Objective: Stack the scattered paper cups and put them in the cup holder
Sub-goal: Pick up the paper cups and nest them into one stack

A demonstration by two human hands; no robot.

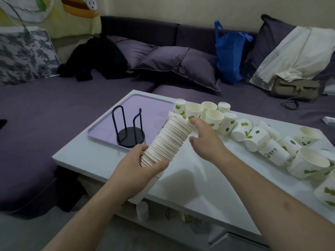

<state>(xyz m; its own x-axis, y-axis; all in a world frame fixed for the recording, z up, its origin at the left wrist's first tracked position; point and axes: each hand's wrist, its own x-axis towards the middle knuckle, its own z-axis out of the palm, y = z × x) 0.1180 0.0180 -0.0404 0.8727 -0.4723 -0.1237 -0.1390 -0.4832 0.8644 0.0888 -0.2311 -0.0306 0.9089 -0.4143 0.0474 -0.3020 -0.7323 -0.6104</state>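
Observation:
My left hand [143, 167] grips the lower end of a long stack of white paper cups [170, 140], tilted up and to the right above the white table [190, 180]. Just right of the stack's top hovers my right hand [204, 140], fingers relaxed and holding nothing, reaching toward the loose cups. Several loose white cups with green leaf prints [213, 118] stand and lie across the table's back and right side. The black wire cup holder [129, 131] stands with nothing in it on a lilac tray [154, 105] at the table's left.
A purple sofa with cushions [181, 64] wraps around behind the table. On it sit a blue bag [229, 53], black clothing [96, 58] and a grey handbag [295, 89]. A large cup [310, 163] stands near the table's right edge.

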